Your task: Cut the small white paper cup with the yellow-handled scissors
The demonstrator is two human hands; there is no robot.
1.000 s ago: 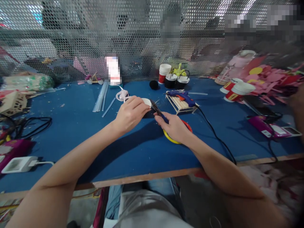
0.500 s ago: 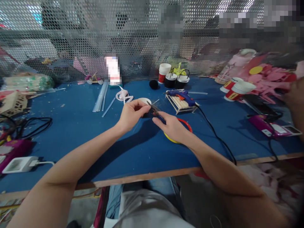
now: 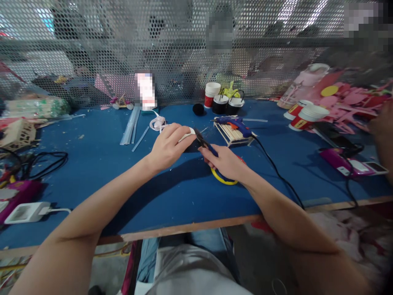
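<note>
My left hand (image 3: 168, 146) is closed on a small black cup with a white top (image 3: 192, 131), mostly hidden behind the fingers. In my right hand (image 3: 223, 163) are blue-handled pliers (image 3: 202, 142), gripped with their dark jaws pointing up and left against the cup's right side. I cannot tell whether the jaws hold anything. Under my right wrist lies a yellow and red ring (image 3: 221, 178). Just behind my left hand rests a bundle of pale ribbon (image 3: 159, 123).
A blue glue gun (image 3: 236, 123) lies on a wooden-stick rack (image 3: 229, 133), its cord running to the front edge. Cups with black handles (image 3: 220, 104) and a black ball (image 3: 198, 109) stand behind. Clear glue sticks (image 3: 130, 127) lie left; paper cups (image 3: 308, 116) stand right.
My left hand has gone from pinching near the tool's tip to wrapping round the cup, which is raised slightly. The pliers have shifted a little right and their jaws have come closer together.
</note>
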